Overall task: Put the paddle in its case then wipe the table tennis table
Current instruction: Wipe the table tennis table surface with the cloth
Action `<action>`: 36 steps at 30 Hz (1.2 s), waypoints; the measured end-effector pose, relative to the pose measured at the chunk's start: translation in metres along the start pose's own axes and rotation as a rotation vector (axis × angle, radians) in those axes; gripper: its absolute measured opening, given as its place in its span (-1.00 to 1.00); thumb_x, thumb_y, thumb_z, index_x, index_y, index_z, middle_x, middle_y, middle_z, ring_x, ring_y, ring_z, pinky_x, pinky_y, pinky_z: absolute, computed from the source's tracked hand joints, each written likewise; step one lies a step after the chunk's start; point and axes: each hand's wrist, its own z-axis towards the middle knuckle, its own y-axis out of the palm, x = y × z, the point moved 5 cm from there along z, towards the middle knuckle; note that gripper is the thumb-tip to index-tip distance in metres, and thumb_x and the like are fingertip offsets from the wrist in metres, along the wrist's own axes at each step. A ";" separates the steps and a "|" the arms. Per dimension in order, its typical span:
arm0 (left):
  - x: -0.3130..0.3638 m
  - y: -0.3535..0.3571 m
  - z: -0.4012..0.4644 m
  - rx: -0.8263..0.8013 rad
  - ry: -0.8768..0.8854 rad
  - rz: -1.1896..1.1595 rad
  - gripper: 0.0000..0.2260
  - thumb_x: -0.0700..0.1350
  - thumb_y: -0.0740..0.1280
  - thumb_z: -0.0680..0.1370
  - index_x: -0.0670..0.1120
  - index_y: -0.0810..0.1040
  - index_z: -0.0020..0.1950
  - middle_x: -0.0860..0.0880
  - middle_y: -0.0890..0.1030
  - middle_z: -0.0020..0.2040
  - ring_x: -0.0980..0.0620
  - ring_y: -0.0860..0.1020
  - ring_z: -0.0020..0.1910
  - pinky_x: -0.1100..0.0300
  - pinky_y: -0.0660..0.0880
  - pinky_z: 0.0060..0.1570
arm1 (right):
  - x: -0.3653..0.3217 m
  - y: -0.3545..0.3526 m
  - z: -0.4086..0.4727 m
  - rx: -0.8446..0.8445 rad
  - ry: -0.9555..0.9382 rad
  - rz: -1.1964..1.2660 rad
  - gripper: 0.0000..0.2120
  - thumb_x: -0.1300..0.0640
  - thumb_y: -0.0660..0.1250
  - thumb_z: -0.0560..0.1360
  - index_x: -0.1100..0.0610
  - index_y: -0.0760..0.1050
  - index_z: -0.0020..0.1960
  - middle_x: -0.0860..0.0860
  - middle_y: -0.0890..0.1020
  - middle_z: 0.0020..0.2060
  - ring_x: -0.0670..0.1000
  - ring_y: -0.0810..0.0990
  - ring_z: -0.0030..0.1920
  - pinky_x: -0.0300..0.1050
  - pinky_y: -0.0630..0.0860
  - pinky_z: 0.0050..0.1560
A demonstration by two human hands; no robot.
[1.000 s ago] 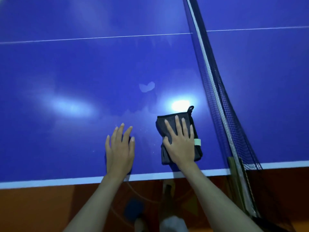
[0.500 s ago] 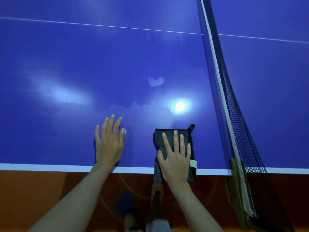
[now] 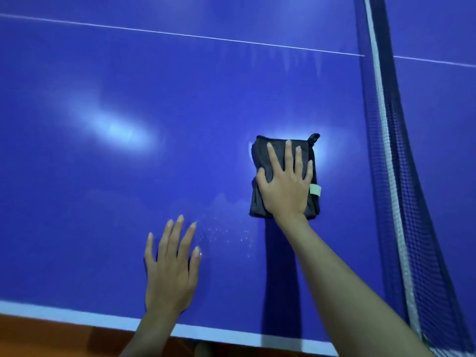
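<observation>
A folded dark grey cloth (image 3: 260, 199) with a hanging loop and a pale tag lies flat on the blue table tennis table (image 3: 128, 189). My right hand (image 3: 286, 184) presses on it with straight, spread fingers. My left hand (image 3: 171, 266) rests flat on the bare table near the front edge, left of the cloth and apart from it. Small water droplets (image 3: 226, 234) speckle the surface between the two hands. No paddle or case is in view.
The net (image 3: 394, 176) with its white top band runs from the top right down to the front right corner. A white centre line (image 3: 180, 34) crosses the far table. The white front edge (image 3: 77, 316) borders an orange-brown floor (image 3: 38, 338) below.
My right hand has pushed the cloth away from the front edge, farther onto the table. My left hand has stayed flat near the edge.
</observation>
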 end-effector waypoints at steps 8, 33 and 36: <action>-0.001 0.003 0.006 0.022 0.018 -0.038 -0.51 0.05 0.10 0.69 -0.04 0.26 0.62 -0.05 0.22 0.65 -0.09 0.20 0.63 -0.35 0.15 0.52 | -0.010 0.014 0.069 -0.002 -0.074 0.036 -0.41 -0.18 0.00 0.64 -0.16 0.18 0.66 0.08 0.17 0.67 0.17 0.11 0.66 0.29 0.01 0.62; -0.084 -0.034 0.006 0.052 0.087 -0.131 -0.53 0.11 0.00 0.72 0.00 0.30 0.60 -0.05 0.30 0.61 -0.07 0.22 0.62 -0.18 0.11 0.58 | -0.078 -0.018 -0.272 -0.105 -0.082 -0.037 -0.35 -0.23 0.11 0.64 -0.18 0.03 0.69 0.04 0.11 0.69 0.13 0.06 0.68 0.26 0.09 0.61; -0.094 -0.025 0.018 0.035 0.060 -0.100 -0.52 0.11 -0.01 0.73 -0.01 0.28 0.61 -0.05 0.27 0.62 -0.07 0.19 0.63 -0.20 0.08 0.59 | -0.078 -0.013 -0.221 -0.062 -0.063 -0.021 -0.36 -0.22 0.12 0.63 -0.17 0.10 0.68 0.05 0.13 0.68 0.14 0.06 0.68 0.27 0.03 0.63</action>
